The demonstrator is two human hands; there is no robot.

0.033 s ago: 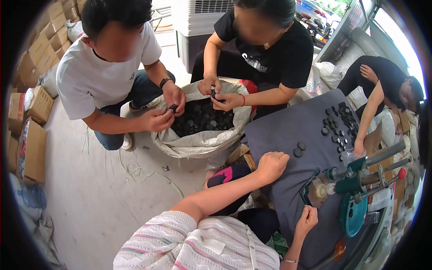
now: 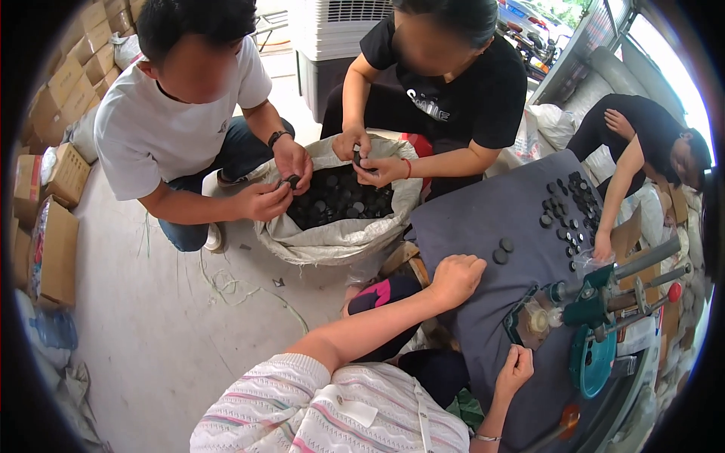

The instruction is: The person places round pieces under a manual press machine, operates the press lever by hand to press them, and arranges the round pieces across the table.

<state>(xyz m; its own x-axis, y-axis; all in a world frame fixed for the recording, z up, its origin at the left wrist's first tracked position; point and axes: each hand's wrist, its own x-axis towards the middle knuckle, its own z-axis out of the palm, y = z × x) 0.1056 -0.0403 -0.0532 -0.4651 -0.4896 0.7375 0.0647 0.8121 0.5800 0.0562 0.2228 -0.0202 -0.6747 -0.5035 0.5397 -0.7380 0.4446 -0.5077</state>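
My left hand (image 2: 458, 281) rests at the near-left edge of a grey cloth-covered table (image 2: 453, 215), its fingers curled in. Two black round discs (image 2: 503, 251) lie just beyond it. By the base of a green hand press (image 2: 585, 302), my right hand (image 2: 516, 368) is closed, thumb against bent fingers. What either hand holds, if anything, is hidden. Cream-coloured round parts (image 2: 538, 320) sit on the press's base plate, beyond my right hand.
Two co-workers handle black discs over a white woven sack (image 2: 332, 245) full of them. At the far right another person's hand (image 2: 603, 248) touches a clear bag near scattered black discs (image 2: 563, 211). A teal basin (image 2: 593, 362) stands beside the press. Cardboard boxes (image 2: 57, 253) line the left.
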